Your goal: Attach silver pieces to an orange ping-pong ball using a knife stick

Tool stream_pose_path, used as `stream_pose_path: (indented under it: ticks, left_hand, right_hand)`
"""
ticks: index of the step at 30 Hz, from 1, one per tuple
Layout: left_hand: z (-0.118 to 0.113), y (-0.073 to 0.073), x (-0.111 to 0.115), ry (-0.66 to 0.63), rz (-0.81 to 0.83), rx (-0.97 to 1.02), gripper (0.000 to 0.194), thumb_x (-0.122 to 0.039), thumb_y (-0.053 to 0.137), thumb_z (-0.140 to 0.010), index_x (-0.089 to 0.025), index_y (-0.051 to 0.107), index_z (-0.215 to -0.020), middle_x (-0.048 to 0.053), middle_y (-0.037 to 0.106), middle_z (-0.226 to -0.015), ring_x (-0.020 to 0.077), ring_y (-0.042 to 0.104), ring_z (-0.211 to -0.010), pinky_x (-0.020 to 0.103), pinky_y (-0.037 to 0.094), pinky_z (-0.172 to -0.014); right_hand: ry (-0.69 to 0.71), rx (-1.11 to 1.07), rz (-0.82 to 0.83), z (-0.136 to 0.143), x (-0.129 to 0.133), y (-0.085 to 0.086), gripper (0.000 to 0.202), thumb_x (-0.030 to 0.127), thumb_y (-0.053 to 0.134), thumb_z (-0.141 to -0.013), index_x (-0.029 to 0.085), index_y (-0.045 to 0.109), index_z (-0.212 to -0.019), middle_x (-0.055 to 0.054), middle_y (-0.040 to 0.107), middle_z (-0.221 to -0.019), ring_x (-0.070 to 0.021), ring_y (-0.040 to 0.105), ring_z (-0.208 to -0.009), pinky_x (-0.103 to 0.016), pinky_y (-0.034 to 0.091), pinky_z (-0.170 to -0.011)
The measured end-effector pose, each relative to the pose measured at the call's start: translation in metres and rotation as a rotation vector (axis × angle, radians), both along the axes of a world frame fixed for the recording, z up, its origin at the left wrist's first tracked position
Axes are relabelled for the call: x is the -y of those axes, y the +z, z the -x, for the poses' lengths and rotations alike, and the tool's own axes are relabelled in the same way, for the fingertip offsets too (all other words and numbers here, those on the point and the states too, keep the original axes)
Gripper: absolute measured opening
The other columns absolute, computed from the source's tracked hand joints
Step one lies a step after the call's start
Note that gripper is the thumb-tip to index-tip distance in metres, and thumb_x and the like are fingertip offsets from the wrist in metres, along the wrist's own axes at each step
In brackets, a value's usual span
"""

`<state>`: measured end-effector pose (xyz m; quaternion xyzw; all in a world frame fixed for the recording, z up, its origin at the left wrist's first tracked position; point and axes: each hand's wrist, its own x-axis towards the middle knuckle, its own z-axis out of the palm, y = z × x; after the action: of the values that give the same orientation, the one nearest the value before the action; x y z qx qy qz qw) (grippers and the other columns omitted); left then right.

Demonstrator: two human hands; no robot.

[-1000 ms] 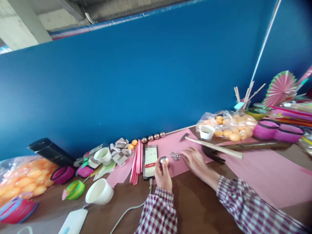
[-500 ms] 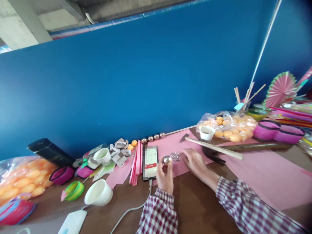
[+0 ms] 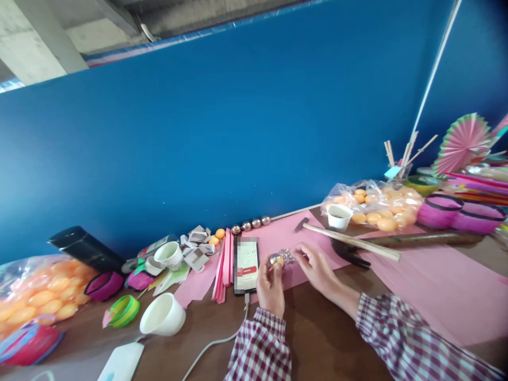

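Note:
My left hand (image 3: pixel 271 292) is closed around an orange ball (image 3: pixel 280 261) partly covered with shiny silver pieces, gripped between thumb and fingers. Just right of it, a small pile of silver pieces (image 3: pixel 288 255) lies on pink paper (image 3: pixel 291 233); the pieces are too small to name surely. My right hand (image 3: pixel 317 269) is beside that pile, with thumb and forefinger pinched together. Whatever sits between those fingertips is too tiny to make out. Several finished-looking silver balls (image 3: pixel 256 223) stand in a row at the wall.
Left of my hands lie a phone (image 3: pixel 246 264) on a cable, folded pink strips (image 3: pixel 223 267) and a white cup (image 3: pixel 162 315). A hammer (image 3: pixel 353 241) rests to the right, near a white tub (image 3: pixel 339 216) and a bag of orange balls (image 3: pixel 377 209). The blue wall (image 3: pixel 238 132) stands behind.
The ball in my left hand has turned, showing more orange toward the right. My right hand has lifted slightly from the pile, and its fingertips have come together.

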<state>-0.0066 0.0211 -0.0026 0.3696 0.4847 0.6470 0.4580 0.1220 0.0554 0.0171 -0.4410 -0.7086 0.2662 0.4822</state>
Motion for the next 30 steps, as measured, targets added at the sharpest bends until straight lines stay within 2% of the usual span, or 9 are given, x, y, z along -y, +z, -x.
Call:
stream_pose_path:
  ticks: [7,12,16,20,23,30]
  left_hand:
    - [0.002,-0.004,-0.001,-0.001,-0.011,-0.054,0.048,-0.036,0.059,-0.072,-0.016,0.049,-0.114,0.013,0.058,-0.111,0.0214,0.058,-0.098,0.035,0.046,-0.085]
    - [0.003,-0.004,-0.001,0.041,-0.051,-0.127,0.043,-0.036,0.06,-0.071,-0.017,0.054,-0.109,0.011,0.058,-0.113,0.0211,0.056,-0.1,0.034,0.044,-0.087]
    - [0.003,-0.001,0.0,0.065,-0.052,-0.177,0.041,-0.036,0.06,-0.071,-0.016,0.055,-0.106,0.011,0.06,-0.108,0.0216,0.056,-0.1,0.035,0.044,-0.087]
    - [0.002,0.004,0.001,0.062,-0.048,-0.2,0.041,-0.036,0.06,-0.07,-0.016,0.056,-0.106,0.011,0.061,-0.107,0.0212,0.056,-0.1,0.034,0.043,-0.087]
    - [0.001,0.006,0.001,0.059,-0.041,-0.243,0.041,-0.035,0.059,-0.071,-0.016,0.055,-0.107,0.01,0.061,-0.104,0.0208,0.056,-0.098,0.034,0.044,-0.085]
    - [0.002,0.002,0.001,0.041,-0.021,-0.23,0.042,-0.033,0.059,-0.071,-0.016,0.054,-0.109,0.012,0.059,-0.108,0.0212,0.057,-0.096,0.036,0.044,-0.085]
  right_hand:
    - [0.051,-0.127,0.069,0.001,-0.001,0.001,0.02,0.036,0.044,-0.082,0.018,0.054,-0.08,-0.003,0.06,-0.076,-0.0151,0.057,-0.07,-0.026,0.045,-0.063]
    - [0.115,-0.276,0.232,0.005,0.002,0.008,0.03,0.043,0.047,-0.079,0.016,0.058,-0.074,-0.001,0.057,-0.061,-0.0117,0.052,-0.054,-0.024,0.045,-0.052]
    - [0.184,-0.363,0.314,0.007,0.002,0.005,0.03,0.042,0.052,-0.076,0.014,0.06,-0.078,-0.001,0.059,-0.062,-0.0119,0.054,-0.057,-0.025,0.046,-0.055]
    - [0.218,-0.353,0.319,0.008,0.002,0.001,0.022,0.035,0.054,-0.076,0.016,0.06,-0.083,-0.001,0.061,-0.072,-0.0115,0.055,-0.062,-0.024,0.045,-0.058]
    - [0.241,-0.329,0.304,0.008,0.002,0.002,0.017,0.031,0.053,-0.078,0.016,0.059,-0.081,0.0,0.059,-0.07,-0.0112,0.053,-0.063,-0.023,0.044,-0.06]
    - [0.275,-0.276,0.272,0.006,0.001,0.001,0.011,0.027,0.055,-0.076,0.017,0.058,-0.077,0.0,0.058,-0.074,-0.0119,0.052,-0.067,-0.024,0.043,-0.064]
